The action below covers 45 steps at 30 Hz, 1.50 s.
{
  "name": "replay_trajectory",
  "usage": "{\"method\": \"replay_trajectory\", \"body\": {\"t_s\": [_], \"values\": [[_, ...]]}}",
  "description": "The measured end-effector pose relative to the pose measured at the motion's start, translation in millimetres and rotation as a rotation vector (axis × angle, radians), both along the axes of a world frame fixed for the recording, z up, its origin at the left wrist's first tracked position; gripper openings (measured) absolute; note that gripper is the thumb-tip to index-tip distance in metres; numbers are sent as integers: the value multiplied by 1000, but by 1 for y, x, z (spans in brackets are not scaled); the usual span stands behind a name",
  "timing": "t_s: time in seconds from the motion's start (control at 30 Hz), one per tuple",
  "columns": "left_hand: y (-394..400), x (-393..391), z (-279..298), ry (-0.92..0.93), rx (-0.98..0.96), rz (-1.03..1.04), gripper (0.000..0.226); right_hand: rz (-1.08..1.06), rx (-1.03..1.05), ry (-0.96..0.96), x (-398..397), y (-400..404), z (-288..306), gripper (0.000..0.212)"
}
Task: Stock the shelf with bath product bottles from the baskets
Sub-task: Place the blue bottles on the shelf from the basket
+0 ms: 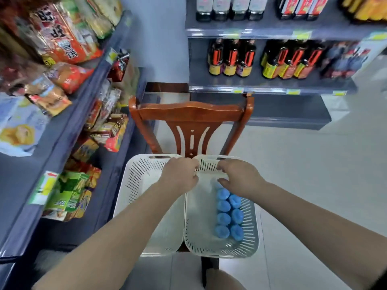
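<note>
Two white slotted baskets stand side by side on a wooden chair point(190, 110). Nothing shows inside the left basket point(134, 176). The right basket point(250, 227) holds several upright bottles with blue caps point(223, 206), packed along its right side. My left hand point(180, 175) reaches over the left basket, and its curled fingers grip the far left corner of the right basket's rim. My right hand point(238, 177) pinches the same far rim a little to the right, just above the blue caps.
A dark shelf unit point(69, 114) on the left is packed with snack bags and boxes. Ahead on the right, a grey shelf unit point(272, 85) carries dark sauce bottles point(230, 57), with a bare bottom shelf point(282, 109). Pale tiled floor point(303, 164) spreads to the right.
</note>
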<state>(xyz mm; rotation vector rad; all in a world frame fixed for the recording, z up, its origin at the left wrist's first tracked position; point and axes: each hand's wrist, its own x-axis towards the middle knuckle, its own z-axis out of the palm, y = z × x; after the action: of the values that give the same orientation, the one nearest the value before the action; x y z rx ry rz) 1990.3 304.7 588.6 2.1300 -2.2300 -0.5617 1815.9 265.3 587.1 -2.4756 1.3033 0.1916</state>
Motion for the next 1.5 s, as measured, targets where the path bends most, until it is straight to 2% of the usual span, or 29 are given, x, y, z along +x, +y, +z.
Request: {"method": "replay_trajectory", "body": {"t_s": [0.2, 0.43, 0.63, 0.83, 1.03, 1.23, 1.37, 1.5], "values": [[-47, -33, -76, 128, 219, 76, 33, -97, 209, 31, -35, -44, -80, 45], [-70, -50, -179, 227, 357, 154, 43, -214, 337, 51, -48, -66, -192, 37], [-89, -68, -254, 241, 405, 144, 44, -206, 214, 105, -50, -80, -264, 25], [-104, -80, -304, 342, 430, 197, 47, -168, 114, 131, -50, -86, -310, 32], [-104, -90, -327, 392, 417, 167, 32, -166, 79, 49, -50, -87, -320, 21], [-99, -86, -327, 469, 364, 194, 32, -106, 69, 34, -43, -89, -321, 26], [-96, -73, -304, 483, 280, 192, 43, -115, 61, -70, -38, -92, -298, 28], [-97, -56, -256, 507, 159, 184, 46, -153, 112, -242, -31, -94, -247, 33]]}}
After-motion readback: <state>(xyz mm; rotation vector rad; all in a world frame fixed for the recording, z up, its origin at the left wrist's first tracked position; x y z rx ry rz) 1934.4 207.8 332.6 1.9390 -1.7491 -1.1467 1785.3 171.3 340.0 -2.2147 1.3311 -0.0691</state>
